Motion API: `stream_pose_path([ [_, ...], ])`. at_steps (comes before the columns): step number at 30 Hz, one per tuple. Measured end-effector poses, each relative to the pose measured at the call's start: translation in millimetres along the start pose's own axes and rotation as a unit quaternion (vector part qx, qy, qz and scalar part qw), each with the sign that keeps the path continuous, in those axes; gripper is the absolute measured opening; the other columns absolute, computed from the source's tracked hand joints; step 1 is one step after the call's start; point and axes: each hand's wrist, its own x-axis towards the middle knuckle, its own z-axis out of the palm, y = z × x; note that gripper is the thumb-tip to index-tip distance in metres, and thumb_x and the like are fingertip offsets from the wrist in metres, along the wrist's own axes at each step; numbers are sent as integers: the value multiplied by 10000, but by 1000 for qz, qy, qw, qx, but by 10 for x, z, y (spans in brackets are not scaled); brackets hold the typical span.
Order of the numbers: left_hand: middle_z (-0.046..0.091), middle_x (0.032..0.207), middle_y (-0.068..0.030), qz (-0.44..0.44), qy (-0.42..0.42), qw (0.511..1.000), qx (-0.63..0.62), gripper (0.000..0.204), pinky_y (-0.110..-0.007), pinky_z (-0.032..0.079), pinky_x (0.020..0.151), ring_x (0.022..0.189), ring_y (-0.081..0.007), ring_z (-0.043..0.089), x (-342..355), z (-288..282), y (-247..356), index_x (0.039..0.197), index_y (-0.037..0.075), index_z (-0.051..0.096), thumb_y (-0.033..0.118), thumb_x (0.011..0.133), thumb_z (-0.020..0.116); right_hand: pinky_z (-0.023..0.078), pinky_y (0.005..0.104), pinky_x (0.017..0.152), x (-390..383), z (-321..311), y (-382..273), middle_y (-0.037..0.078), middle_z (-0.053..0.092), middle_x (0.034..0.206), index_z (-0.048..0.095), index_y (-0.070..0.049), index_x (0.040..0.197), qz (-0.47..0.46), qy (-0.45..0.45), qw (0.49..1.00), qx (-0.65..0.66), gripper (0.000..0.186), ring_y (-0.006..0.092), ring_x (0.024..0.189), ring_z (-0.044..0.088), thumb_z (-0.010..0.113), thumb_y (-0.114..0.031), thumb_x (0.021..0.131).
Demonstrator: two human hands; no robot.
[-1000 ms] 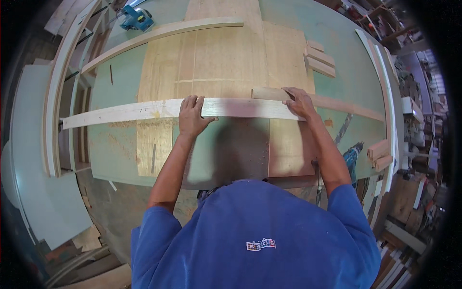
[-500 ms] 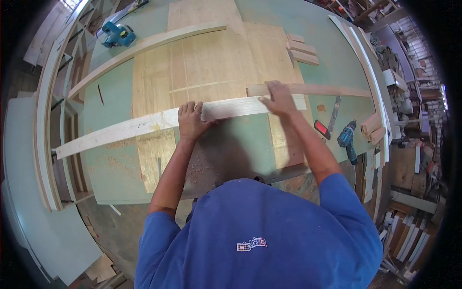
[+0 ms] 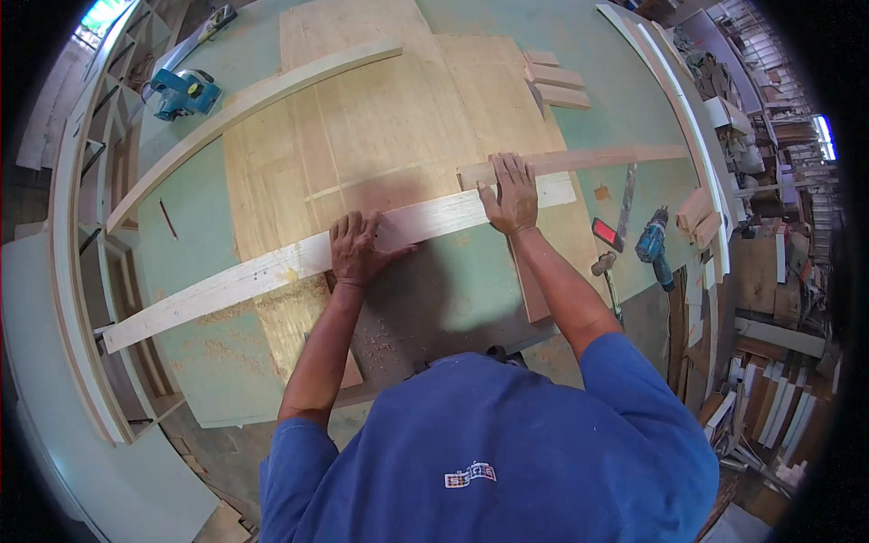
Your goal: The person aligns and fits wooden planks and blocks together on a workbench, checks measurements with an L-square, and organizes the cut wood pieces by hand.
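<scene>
A long pale wooden board (image 3: 226, 286) lies across the worktable from the left toward the middle right. My left hand (image 3: 358, 250) rests on it near its middle, fingers apart and slightly bent at the far edge, thumb stretched out to the right. Farther right, my right hand (image 3: 512, 195) lies flat across the same board, its fingers reaching past the far edge and its thumb spread left. A narrower reddish board (image 3: 615, 159) lies just beyond, close to my right fingertips. Both undersides of my hands are hidden.
Plywood panels (image 3: 362, 109) cover the table's middle, with another long strip (image 3: 253, 101) at the far left. A blue power planer (image 3: 184, 93) sits there. At right are a cordless drill (image 3: 653, 240), a hammer (image 3: 605, 265), a red-and-black tool (image 3: 607, 233) and wood blocks (image 3: 695, 215).
My right hand has shifted slightly left and turned more upright on the board. My left thumb now stretches out farther. The view has shifted, and a hammer shows beside my right forearm.
</scene>
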Motion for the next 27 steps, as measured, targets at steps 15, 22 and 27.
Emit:
stream_pose_path([
  [15,643,1194,-137,-21,0,1000,11,888,-511,459,1080,1177,-367,600,472,138,-265,1265,107,718,760,677,849,312,602,1237,570,197,43,225,605,1490,607,-26,1465,-2,22,1000,19,647,441,1450,506,669,-426,960],
  [22,637,1174,-139,-2,13,1000,11,897,-517,460,1063,1170,-371,599,597,174,-324,1259,98,716,764,674,850,318,603,1229,704,236,84,205,607,1473,608,-28,1446,-5,24,999,24,640,431,1435,510,685,-422,947],
  [27,629,1146,-141,-10,3,1000,10,911,-517,458,1056,1154,-375,599,642,168,-379,1264,91,709,773,674,844,340,587,1214,792,221,24,226,635,1451,632,8,1413,-10,29,999,30,611,449,1416,534,702,-362,932],
])
